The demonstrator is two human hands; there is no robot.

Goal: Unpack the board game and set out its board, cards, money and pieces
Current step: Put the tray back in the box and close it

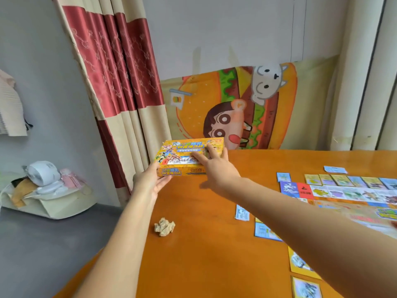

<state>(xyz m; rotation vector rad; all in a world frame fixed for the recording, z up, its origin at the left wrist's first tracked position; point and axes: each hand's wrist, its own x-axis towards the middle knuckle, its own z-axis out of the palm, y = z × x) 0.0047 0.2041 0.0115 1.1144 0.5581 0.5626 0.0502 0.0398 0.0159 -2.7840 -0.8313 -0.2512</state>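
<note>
Both arms reach far out across the orange table (214,254). The left hand (150,182) sits at the near-left end of the yellow game box (171,155), palm turned inward and fingers wrapped round its corner. The right hand (217,167) lies on the lid, fingers straight, spread and flat on the printed top. The box is at the table's far left corner, beside the striped curtain (120,82); I can't tell whether it is resting or lifted. A crumpled paper ball (164,226) lies nearer. To the right, the board (354,194) is spread out, with loose cards (242,212) beside it.
</note>
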